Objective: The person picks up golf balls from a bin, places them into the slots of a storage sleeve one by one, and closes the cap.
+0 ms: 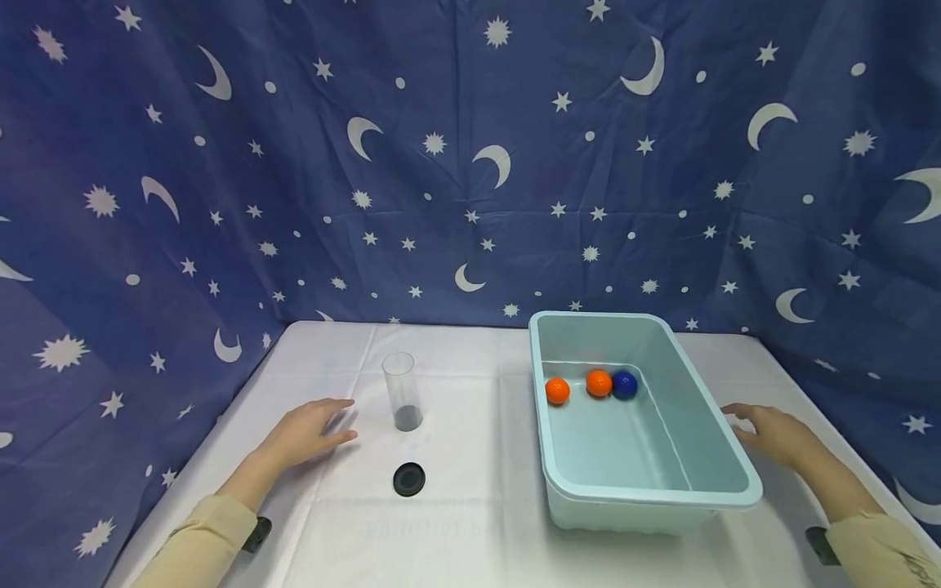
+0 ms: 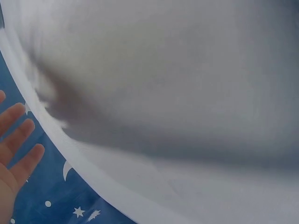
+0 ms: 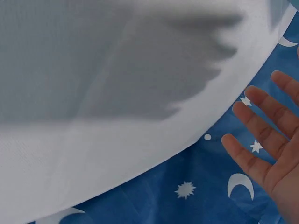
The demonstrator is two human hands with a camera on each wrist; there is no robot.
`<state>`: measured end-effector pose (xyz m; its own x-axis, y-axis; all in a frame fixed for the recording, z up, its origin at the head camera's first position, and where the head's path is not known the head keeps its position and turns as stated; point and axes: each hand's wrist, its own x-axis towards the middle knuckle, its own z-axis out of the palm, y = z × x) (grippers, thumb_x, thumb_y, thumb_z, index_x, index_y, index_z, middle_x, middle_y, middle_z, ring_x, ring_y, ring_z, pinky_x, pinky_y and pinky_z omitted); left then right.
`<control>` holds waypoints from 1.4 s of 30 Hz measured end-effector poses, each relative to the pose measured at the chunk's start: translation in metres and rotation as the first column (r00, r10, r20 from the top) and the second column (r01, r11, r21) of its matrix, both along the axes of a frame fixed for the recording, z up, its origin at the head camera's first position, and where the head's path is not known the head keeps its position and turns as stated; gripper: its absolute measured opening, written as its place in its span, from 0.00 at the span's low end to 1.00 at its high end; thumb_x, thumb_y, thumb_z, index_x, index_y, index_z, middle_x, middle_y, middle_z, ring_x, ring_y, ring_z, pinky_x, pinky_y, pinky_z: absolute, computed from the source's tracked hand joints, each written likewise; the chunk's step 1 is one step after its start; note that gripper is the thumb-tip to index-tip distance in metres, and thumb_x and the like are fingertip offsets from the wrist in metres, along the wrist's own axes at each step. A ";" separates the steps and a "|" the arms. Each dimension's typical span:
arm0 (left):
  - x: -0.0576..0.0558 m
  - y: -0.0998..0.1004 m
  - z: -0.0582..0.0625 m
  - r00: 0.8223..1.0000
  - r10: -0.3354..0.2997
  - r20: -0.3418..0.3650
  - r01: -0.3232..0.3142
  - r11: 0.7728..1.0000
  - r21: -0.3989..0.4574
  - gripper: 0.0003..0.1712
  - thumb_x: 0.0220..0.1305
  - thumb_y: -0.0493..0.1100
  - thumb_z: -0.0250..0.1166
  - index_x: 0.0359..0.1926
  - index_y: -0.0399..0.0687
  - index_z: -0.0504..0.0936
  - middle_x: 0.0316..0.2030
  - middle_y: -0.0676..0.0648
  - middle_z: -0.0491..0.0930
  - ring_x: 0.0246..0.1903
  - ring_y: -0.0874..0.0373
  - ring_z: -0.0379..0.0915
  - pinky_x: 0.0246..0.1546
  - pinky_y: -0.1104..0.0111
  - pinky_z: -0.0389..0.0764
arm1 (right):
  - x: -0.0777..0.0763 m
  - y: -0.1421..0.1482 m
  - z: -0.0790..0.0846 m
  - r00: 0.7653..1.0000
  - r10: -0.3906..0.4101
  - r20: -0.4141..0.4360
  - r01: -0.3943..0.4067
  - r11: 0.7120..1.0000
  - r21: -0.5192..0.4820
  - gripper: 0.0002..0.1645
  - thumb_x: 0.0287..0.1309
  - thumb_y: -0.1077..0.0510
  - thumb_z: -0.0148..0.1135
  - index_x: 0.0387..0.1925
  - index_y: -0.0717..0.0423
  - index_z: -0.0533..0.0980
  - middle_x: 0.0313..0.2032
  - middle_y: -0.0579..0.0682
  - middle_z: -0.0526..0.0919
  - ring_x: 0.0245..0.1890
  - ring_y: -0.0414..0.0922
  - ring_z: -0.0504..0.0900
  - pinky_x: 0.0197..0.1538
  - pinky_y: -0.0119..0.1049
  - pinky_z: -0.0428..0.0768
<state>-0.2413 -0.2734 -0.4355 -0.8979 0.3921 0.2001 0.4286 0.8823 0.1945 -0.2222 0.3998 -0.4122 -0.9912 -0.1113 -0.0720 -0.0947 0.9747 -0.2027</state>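
My left hand [image 1: 305,434] is over the left part of the table, its fingers spread and holding nothing. Just right of its fingertips stands a clear cylinder [image 1: 401,392] with a dark bottom. A black round lid [image 1: 408,479] lies flat in front of the cylinder. On the other side, my right hand [image 1: 778,435] is beside the right wall of a pale blue tub [image 1: 625,457], empty, with fingers extended. Inside the tub are an orange ball [image 1: 557,390] by the left wall, another orange ball [image 1: 599,383] and a dark blue ball [image 1: 624,385] side by side.
A white cloth [image 1: 456,457] covers the table. Behind it and along both sides hangs a dark blue curtain [image 1: 456,180] printed with moons and stars. The tub's raised rim stands between my right hand and the cylinder.
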 end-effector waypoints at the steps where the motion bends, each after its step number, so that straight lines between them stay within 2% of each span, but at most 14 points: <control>1: 0.000 0.000 0.000 1.000 0.000 -0.004 0.000 1.000 0.002 0.31 0.57 0.56 0.65 0.54 0.39 0.78 0.51 0.38 0.80 0.51 0.41 0.76 0.52 0.50 0.75 | 0.001 -0.001 0.002 1.000 0.000 -0.003 0.000 1.000 0.005 0.30 0.57 0.49 0.61 0.50 0.71 0.73 0.46 0.75 0.76 0.45 0.72 0.75 0.43 0.64 0.75; 6: -0.001 0.003 0.001 1.000 0.001 -0.016 -0.001 1.000 0.017 0.26 0.59 0.52 0.65 0.52 0.40 0.79 0.47 0.40 0.82 0.47 0.43 0.78 0.49 0.51 0.77 | 0.002 -0.002 0.009 0.998 0.028 -0.061 -0.027 0.999 0.025 0.29 0.54 0.50 0.64 0.48 0.71 0.74 0.43 0.74 0.78 0.42 0.69 0.77 0.41 0.62 0.76; 12: -0.004 0.011 0.006 0.999 0.002 0.037 -0.004 0.999 0.045 0.26 0.59 0.53 0.64 0.53 0.41 0.79 0.42 0.41 0.84 0.43 0.45 0.80 0.46 0.50 0.77 | 0.002 0.000 0.021 0.994 0.055 -0.090 -0.052 0.998 0.034 0.28 0.53 0.52 0.65 0.48 0.71 0.75 0.43 0.73 0.78 0.43 0.69 0.77 0.42 0.61 0.77; 18: -0.004 0.019 0.008 0.995 0.006 0.095 -0.021 0.988 0.155 0.31 0.59 0.54 0.65 0.57 0.40 0.75 0.44 0.38 0.83 0.46 0.41 0.78 0.48 0.48 0.76 | 0.004 -0.009 0.036 0.976 0.137 -0.166 -0.132 0.990 0.045 0.24 0.54 0.56 0.64 0.48 0.71 0.75 0.42 0.71 0.80 0.43 0.68 0.78 0.43 0.60 0.78; 22: -0.003 0.024 0.008 0.991 -0.004 0.134 -0.027 0.974 0.226 0.32 0.58 0.53 0.66 0.58 0.38 0.74 0.46 0.37 0.82 0.48 0.40 0.77 0.49 0.48 0.75 | 0.004 -0.014 0.046 0.974 0.168 -0.155 -0.161 0.985 0.056 0.23 0.53 0.58 0.64 0.48 0.70 0.75 0.42 0.70 0.81 0.43 0.67 0.79 0.43 0.58 0.78; 25: -0.003 0.029 0.008 0.991 -0.005 0.136 -0.031 0.966 0.256 0.33 0.58 0.52 0.66 0.59 0.38 0.73 0.46 0.37 0.82 0.48 0.40 0.76 0.49 0.47 0.75 | 0.005 -0.016 0.055 0.976 0.180 -0.123 -0.171 0.982 0.076 0.23 0.53 0.58 0.64 0.47 0.69 0.75 0.41 0.69 0.81 0.43 0.66 0.79 0.42 0.57 0.79; 29: -0.005 0.036 0.010 0.986 0.024 0.168 -0.077 0.946 0.315 0.33 0.58 0.52 0.66 0.60 0.39 0.72 0.47 0.36 0.81 0.49 0.40 0.77 0.50 0.47 0.75 | 0.006 -0.019 0.066 0.972 0.205 -0.113 -0.194 0.976 0.102 0.22 0.52 0.58 0.65 0.47 0.68 0.76 0.41 0.66 0.82 0.42 0.64 0.80 0.41 0.55 0.80; 33: -0.005 0.042 0.014 0.973 0.046 0.227 -0.130 0.919 0.371 0.34 0.59 0.52 0.66 0.61 0.39 0.71 0.50 0.36 0.80 0.50 0.39 0.76 0.51 0.48 0.76 | 0.005 -0.025 0.077 0.967 0.233 -0.103 -0.220 0.967 0.128 0.23 0.52 0.57 0.65 0.47 0.67 0.76 0.40 0.64 0.83 0.41 0.62 0.81 0.41 0.54 0.81; 38: -0.003 0.046 0.017 0.967 0.031 0.255 -0.140 0.895 0.423 0.36 0.60 0.52 0.65 0.64 0.38 0.67 0.54 0.35 0.77 0.55 0.38 0.72 0.54 0.48 0.74 | 0.003 -0.032 0.091 0.961 0.273 -0.052 -0.260 0.948 0.186 0.23 0.51 0.56 0.67 0.46 0.66 0.77 0.40 0.63 0.84 0.40 0.60 0.82 0.41 0.52 0.81; 42: -0.004 0.049 0.020 0.959 0.023 0.281 -0.160 0.865 0.475 0.39 0.60 0.52 0.65 0.66 0.39 0.63 0.57 0.33 0.73 0.59 0.36 0.67 0.57 0.47 0.71 | 0.000 -0.039 0.102 0.958 0.281 -0.053 -0.261 0.936 0.238 0.22 0.51 0.56 0.67 0.46 0.66 0.77 0.39 0.61 0.84 0.39 0.58 0.83 0.40 0.51 0.82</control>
<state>-0.2455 -0.2246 -0.4154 -0.9706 0.2186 0.1009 0.2252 0.6758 0.7019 -0.2220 0.3611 -0.3102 -0.9292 -0.3670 -0.0433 -0.3687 0.9287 0.0402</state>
